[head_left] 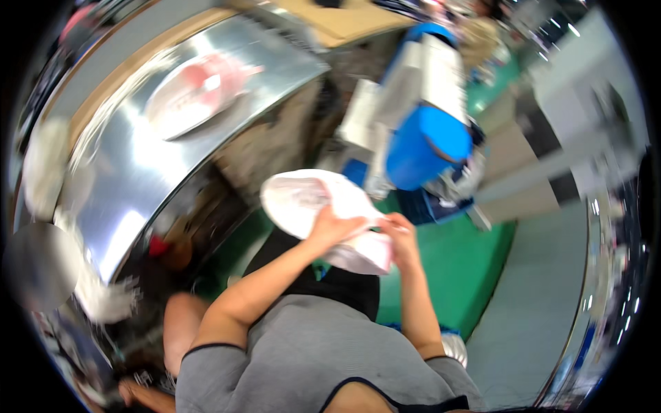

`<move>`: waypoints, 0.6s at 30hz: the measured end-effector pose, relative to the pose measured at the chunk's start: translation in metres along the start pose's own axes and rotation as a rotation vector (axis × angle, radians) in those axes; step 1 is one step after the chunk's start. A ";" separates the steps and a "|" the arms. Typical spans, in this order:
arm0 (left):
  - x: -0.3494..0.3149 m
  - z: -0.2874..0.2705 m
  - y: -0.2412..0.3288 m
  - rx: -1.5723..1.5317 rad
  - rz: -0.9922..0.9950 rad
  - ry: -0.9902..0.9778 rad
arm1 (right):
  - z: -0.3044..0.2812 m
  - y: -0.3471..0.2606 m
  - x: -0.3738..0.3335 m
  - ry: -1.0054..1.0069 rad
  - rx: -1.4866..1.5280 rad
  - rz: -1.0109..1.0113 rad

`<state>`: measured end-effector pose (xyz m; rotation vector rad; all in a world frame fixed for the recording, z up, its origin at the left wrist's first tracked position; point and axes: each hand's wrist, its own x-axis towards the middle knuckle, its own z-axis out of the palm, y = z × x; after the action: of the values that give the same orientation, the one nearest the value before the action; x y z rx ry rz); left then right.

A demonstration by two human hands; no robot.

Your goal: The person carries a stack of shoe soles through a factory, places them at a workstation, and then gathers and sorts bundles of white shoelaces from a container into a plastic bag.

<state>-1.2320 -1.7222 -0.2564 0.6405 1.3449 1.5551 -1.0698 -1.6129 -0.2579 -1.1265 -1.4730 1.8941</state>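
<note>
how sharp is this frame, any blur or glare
Head view: motion blur smears nearly everything, worst on the blue and white machine; strong glare streaks the steel counter; fisheye bends its edge; the left hand and right hand on the white shoe are only slightly clearer.

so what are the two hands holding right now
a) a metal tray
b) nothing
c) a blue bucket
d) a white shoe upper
d: the left hand and the right hand both grip the white shoe upper, held up in front of the body, apart from the blue machine.
</note>
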 end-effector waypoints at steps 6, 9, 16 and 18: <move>0.037 -0.001 -0.010 0.300 0.021 0.061 | -0.002 0.023 0.032 0.016 0.279 0.046; 0.050 0.011 0.000 0.125 0.022 0.022 | -0.009 0.012 0.043 0.044 0.260 0.021; 0.096 0.020 0.003 -0.075 -0.075 -0.039 | -0.022 0.008 0.083 -0.013 0.280 -0.051; 0.107 0.020 0.003 -0.138 -0.257 -0.016 | -0.025 0.009 0.093 -0.033 0.317 -0.019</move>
<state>-1.2603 -1.6179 -0.2690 0.3781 1.2430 1.4164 -1.0986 -1.5297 -0.2968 -0.9333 -1.1420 2.0515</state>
